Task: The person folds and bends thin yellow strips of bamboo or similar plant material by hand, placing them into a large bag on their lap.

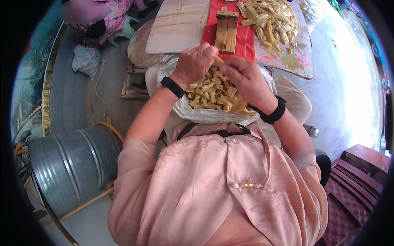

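Between my two hands is one pale yellow dried strip (219, 60), perhaps bamboo shoot or tofu skin. My left hand (197, 63) is curled in a fist around its left end. The thumb and fingers of my right hand (246, 78) pinch its other end. Right below them, a white woven sack (197, 115) lies open on my lap, holding many short knotted pieces (212, 92) of the same material. Beyond my hands a wooden slicing board (227, 32) with a crossbar rests on a red cloth (210, 33).
A heap of loose dried strips (274, 23) lies on the table (177, 27) at the right. A ribbed metal drum (74, 166) is at my left, a tied plastic bag (86, 60) on the floor. Another person (114, 15) sits at the upper left. Dark red panels (347, 196) are at lower right.
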`<control>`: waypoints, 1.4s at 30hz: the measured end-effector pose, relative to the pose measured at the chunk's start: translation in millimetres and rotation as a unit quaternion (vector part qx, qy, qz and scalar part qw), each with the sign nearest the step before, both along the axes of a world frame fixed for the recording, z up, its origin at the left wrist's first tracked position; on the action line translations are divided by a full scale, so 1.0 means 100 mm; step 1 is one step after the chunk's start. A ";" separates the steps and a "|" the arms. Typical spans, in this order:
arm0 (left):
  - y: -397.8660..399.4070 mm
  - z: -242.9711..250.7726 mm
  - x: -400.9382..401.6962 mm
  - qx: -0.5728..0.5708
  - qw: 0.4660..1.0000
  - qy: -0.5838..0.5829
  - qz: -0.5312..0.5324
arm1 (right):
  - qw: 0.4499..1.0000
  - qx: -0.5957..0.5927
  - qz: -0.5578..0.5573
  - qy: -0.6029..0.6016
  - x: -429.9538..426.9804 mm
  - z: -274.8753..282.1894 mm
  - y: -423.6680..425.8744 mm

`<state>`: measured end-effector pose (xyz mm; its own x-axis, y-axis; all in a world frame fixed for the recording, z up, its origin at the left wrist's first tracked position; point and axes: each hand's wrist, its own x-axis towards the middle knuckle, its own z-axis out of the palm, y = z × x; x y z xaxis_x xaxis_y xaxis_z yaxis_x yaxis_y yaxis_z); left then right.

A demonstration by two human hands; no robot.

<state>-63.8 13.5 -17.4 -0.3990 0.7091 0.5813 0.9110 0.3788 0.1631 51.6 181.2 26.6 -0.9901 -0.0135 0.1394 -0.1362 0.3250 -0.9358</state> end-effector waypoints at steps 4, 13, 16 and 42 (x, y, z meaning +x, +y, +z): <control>0.11 -0.02 -0.13 0.132 0.891 -0.429 -0.064 | 0.995 -0.093 -0.044 -0.007 -0.34 -0.15 0.24; 0.21 0.02 -0.36 0.167 0.801 -0.573 -0.056 | 0.991 -0.060 -0.119 0.022 -0.67 -0.36 0.45; 0.26 0.08 -0.42 0.141 0.828 -0.543 -0.013 | 0.989 -0.070 -0.124 0.040 -0.79 -0.32 0.45; -0.30 -0.03 0.55 0.277 0.467 -0.834 -0.098 | 0.960 -0.055 0.010 0.275 0.26 -0.31 -0.53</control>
